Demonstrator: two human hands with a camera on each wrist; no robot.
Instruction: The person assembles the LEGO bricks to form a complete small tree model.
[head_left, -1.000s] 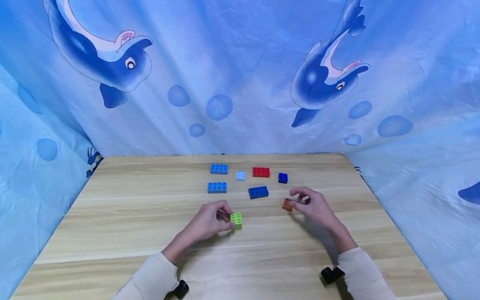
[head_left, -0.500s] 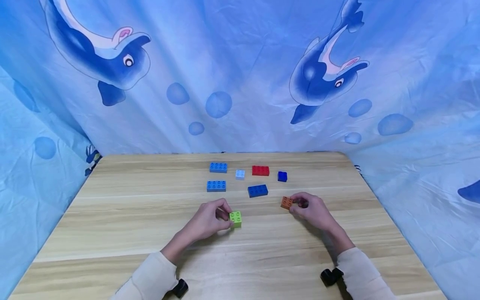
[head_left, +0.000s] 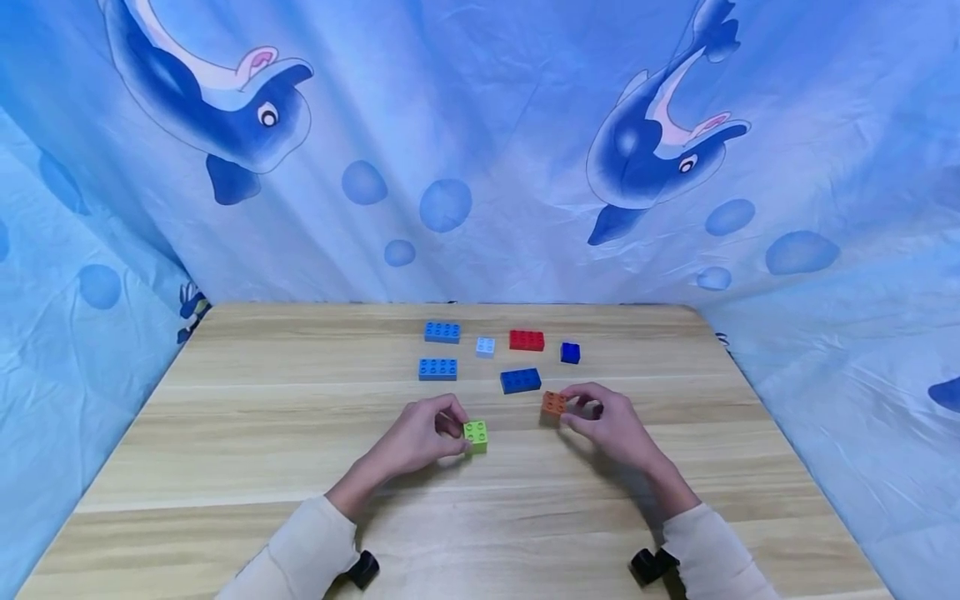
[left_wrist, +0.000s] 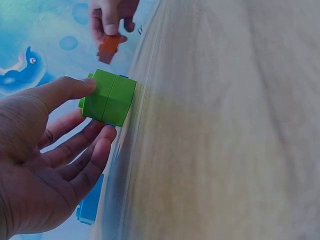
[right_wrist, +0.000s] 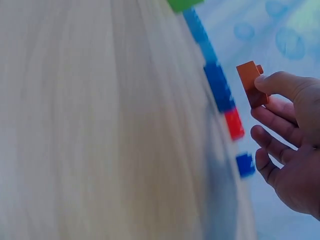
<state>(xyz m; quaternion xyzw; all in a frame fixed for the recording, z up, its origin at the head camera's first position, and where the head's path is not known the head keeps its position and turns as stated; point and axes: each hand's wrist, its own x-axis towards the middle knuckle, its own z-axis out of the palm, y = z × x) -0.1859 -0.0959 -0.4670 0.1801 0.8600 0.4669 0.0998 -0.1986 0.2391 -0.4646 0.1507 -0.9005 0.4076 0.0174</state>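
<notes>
My left hand [head_left: 429, 435] pinches a lime-green block [head_left: 476, 437] with studs on top, between thumb and fingers. In the left wrist view a seam runs across the green block [left_wrist: 109, 97], which looks like two stacked bricks. To the right, my right hand [head_left: 609, 421] holds a small orange brick [head_left: 554, 403] by its right side. The right wrist view shows the thumb on the orange brick [right_wrist: 252, 84], with a fingertip at its lower end and the other fingers loosely bent. The two held pieces are apart, with bare wood between them.
Behind the hands lie two mid-blue bricks [head_left: 438, 369], a light-blue brick [head_left: 485, 347], a red brick [head_left: 527, 340], a dark-blue long brick [head_left: 521, 381] and a small dark-blue brick [head_left: 570, 352]. A dolphin-print curtain [head_left: 510, 150] surrounds the wooden table [head_left: 300, 350].
My right hand has closed its grip on the orange brick and moved it left, towards the green block. The left hand and green block stay nearly in place.
</notes>
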